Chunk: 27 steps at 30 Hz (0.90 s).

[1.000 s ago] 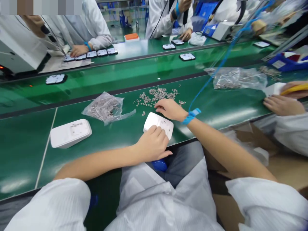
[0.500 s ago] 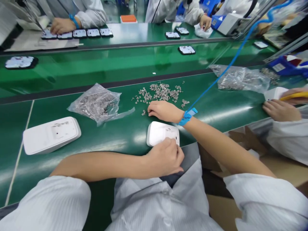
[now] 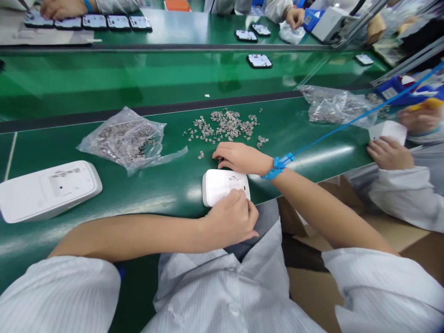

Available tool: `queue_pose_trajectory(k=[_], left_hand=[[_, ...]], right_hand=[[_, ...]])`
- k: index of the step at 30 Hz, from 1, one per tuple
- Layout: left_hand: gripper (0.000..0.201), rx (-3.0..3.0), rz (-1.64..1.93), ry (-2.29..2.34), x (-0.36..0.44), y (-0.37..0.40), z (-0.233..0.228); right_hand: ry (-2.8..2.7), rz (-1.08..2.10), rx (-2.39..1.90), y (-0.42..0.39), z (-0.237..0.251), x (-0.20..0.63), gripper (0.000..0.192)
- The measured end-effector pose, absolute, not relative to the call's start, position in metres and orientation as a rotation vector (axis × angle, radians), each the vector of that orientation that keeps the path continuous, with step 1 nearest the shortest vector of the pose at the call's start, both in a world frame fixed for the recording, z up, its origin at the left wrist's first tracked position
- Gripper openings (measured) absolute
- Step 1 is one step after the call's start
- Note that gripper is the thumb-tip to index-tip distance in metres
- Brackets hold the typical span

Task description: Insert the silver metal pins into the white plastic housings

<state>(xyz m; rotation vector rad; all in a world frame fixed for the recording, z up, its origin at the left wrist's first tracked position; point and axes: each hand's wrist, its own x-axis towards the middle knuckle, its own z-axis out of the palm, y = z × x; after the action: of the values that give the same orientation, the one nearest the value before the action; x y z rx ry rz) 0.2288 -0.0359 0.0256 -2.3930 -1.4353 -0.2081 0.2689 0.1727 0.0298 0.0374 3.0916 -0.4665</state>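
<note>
A white plastic housing (image 3: pixel 217 185) with small slots in its top lies in front of me near the bench edge. My left hand (image 3: pixel 233 217) is closed at its near right corner, fingertips against it; what they pinch is hidden. Just beyond the housing, my right hand (image 3: pixel 239 157) is closed in a pinch, a small dark metal bit barely showing under the fingertips. A blue wrist strap (image 3: pixel 278 166) with a cord circles that wrist. Past it lies a loose pile of small metal pieces (image 3: pixel 229 125), a few of them apart (image 3: pixel 201 155).
Left of the pile lies a clear bag of metal pieces (image 3: pixel 121 138). A longer white housing (image 3: pixel 41 192) sits at far left. Another bag (image 3: pixel 333 106) and a co-worker's hand (image 3: pixel 391 152) on a white box are at right. Beyond runs a green conveyor (image 3: pixel 138 74) carrying black-edged units (image 3: pixel 259 61).
The view has tilted down and turned slightly right. My right hand has drawn a little away from the loose pieces toward the housing. My left hand stays at the housing's corner.
</note>
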Motion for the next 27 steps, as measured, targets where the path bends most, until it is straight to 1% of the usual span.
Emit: queue_pose_trajectory(k=[4,6,9,12,15,20,27], left_hand=[[0.07,-2.405,-0.233,-1.461,0.227,-0.034,0.029],[0.07,-2.406,-0.236,-1.459,0.227,-0.033,0.03],[0.069,-2.397,-0.25,-1.454,0.227,-0.033,0.028],[0.067,-2.386,-0.252,-1.451,0.229,-0.034,0.026],[0.063,-2.344,-0.223,-1.443,0.231,-0.035,0.026],[0.061,-2.289,-0.158,-1.488,0.236,-0.037,0.028],[0.057,-2.287,-0.197,-1.476,0.237,-0.035,0.025]], right_hand=[[3.087,-0.531,0.113,0.177,0.029,0.268,0.015],[3.175,-0.671,0.202,0.178,0.033,0.276,0.015],[3.269,-0.961,0.363,0.173,0.042,0.301,0.023],[3.263,-1.096,0.472,0.159,0.047,0.329,0.016],[3.29,-1.078,0.497,0.142,0.045,0.345,0.014],[3.375,-0.898,0.487,0.129,0.037,0.341,0.014],[3.259,-0.878,0.536,0.126,0.042,0.334,0.009]])
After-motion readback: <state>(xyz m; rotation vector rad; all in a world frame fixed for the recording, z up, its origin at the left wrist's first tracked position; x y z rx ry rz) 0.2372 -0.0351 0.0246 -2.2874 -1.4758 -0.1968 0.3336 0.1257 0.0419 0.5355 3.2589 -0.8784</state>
